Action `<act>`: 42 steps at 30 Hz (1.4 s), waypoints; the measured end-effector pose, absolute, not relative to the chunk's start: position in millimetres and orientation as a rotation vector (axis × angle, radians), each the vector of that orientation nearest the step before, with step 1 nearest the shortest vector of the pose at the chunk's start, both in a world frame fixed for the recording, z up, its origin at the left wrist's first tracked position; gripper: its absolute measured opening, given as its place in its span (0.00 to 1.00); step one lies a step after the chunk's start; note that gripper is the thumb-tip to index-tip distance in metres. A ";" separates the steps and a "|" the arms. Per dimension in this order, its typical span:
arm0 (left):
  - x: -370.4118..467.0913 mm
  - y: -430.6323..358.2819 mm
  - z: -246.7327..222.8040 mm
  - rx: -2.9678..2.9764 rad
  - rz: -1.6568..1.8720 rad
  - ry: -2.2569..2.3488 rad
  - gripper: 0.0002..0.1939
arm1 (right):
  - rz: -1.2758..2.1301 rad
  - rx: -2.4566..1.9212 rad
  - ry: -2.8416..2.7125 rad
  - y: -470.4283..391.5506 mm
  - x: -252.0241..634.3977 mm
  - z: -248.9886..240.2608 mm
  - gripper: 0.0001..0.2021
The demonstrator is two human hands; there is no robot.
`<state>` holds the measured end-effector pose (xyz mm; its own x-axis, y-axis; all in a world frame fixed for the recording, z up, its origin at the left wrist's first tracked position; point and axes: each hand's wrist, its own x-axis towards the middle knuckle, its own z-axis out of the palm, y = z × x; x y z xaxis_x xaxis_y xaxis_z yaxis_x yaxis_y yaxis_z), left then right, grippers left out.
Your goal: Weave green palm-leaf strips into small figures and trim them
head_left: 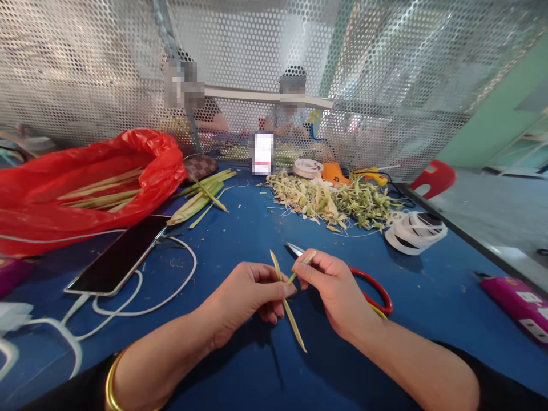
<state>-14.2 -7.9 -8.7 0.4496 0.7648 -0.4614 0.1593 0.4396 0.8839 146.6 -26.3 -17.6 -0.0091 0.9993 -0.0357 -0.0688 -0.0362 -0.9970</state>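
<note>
Fingers of the left hand [250,288] pinch a narrow, pale green leaf strip [295,328], thumb against forefinger, while those of the right hand [327,279] press together on a short length [305,262] of similar leaf. Whether the two are joined where they meet at the left thumb cannot be told. The leaf strip is held low over the near middle of the blue worktop [240,228], slanting past the left fingers, one tip above them and the longer end hanging toward the person. A gold bracelet [111,381] circles the left wrist.

Partly hidden behind the right hand lie scissors [389,299], their pointed tip showing on one side and a red handle on the other. Farther off is a heap of pale, folded scraps [303,197], merging on its right into greener, spiky pieces [370,205]. A flat roll [308,168] and an orange object [335,173] sit behind it; a loosely wound white roll [413,234] stands just beside it on the right.

To the left, whole leaves [194,206] lie near an open red plastic bag [158,149] with more long leaves inside. Below the bag rests a dark-screened device [122,257] with a white cable [195,265]. Perforated metal [252,45] rises behind everything, two people visible through it.
</note>
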 end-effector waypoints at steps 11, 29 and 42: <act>-14.8 -7.2 -5.3 1.033 0.558 0.971 0.21 | 1.177 -1.183 -1.168 -22.5 153.8 -16.6 0.12; -11.6 -12.4 -9.5 1.121 0.480 1.038 0.10 | 1.121 -1.326 -1.507 -20.8 159.2 -9.1 0.07; -14.0 -14.3 -10.6 1.392 0.428 0.940 0.10 | 0.858 -1.291 -1.562 -27.4 149.8 -7.9 0.11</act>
